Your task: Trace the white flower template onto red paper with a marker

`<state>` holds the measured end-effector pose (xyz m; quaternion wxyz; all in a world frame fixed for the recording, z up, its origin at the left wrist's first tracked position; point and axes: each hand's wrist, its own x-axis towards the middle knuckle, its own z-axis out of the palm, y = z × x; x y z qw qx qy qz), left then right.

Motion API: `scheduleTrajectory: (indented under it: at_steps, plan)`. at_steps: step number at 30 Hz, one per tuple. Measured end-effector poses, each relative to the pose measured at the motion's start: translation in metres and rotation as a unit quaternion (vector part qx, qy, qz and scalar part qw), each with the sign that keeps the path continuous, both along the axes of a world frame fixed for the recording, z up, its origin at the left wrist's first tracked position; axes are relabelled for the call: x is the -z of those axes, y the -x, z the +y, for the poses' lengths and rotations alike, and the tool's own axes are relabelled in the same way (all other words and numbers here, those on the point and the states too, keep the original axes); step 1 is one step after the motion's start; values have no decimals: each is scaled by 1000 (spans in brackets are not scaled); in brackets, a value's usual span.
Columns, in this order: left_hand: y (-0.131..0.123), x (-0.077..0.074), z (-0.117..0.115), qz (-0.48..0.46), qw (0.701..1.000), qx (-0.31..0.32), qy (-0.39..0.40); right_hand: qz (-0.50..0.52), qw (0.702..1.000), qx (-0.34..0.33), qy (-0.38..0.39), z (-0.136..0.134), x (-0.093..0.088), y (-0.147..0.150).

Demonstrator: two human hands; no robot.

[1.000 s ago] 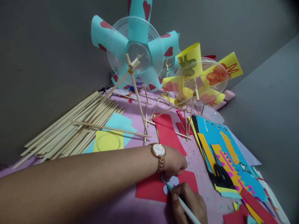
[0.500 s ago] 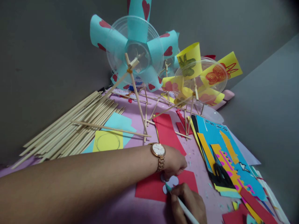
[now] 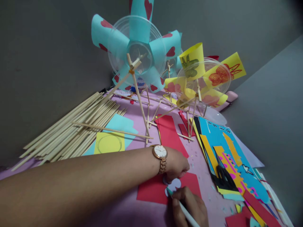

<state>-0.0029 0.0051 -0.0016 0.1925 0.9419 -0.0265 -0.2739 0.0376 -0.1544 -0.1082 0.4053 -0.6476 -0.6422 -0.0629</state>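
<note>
A pale, lobed paper cutout (image 3: 175, 183) lies on a sheet of red paper (image 3: 151, 192) on the purple table. My left hand (image 3: 177, 165), with a watch (image 3: 160, 152) on its wrist, is curled closed and presses the cutout down at its upper left edge; its fingertips are partly hidden. Closed around a white felt-tip pen (image 3: 187, 214) with a green tip is my right hand (image 3: 193, 205). The pen's tip touches or hovers just over the cutout's lower left lobe; I cannot tell which. My right fingers cover part of the cutout.
Paper-bladed pinwheels (image 3: 139, 31) on stick stands rise behind my hands. Wooden sticks (image 3: 78, 126) are piled at left, beside yellow paper (image 3: 110, 142) with a drawn circle. Scissors (image 3: 224, 176) rest on coloured sheets (image 3: 213, 151) at right, near paper scraps (image 3: 236, 219).
My right hand and the pen have shifted slightly left, the tip moving a little along the cutout's left lobe. My left hand stays in place.
</note>
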Motion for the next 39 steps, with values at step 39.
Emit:
scheduleTrajectory:
  at_steps: [39]
  plan:
    - [1,5,-2,-18,1000,-4,-8,7,999,-35,-13,2,-12,3]
